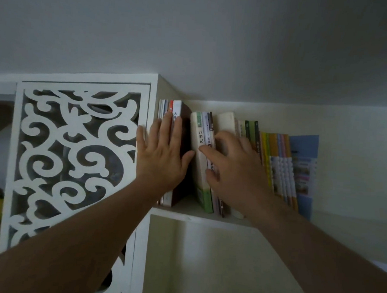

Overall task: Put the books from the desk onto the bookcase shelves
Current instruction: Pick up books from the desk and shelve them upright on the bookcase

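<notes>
left hand [162, 158]: fingers lying flat and spread, pressing on the spines of the end stack [173, 149] against the bookcase side wall [166, 86]. right hand [234, 168]: fingers curling loosely over the leaning white-spined book [200, 155] and its neighbours; a firm grip is not showing. books are standing on the top shelf [184, 214], a dark gap opening between the two groups. paperbacks, likely light, stiff at the spine, covers probably slick; best taken by pinching both covers near mid-spine.
</notes>
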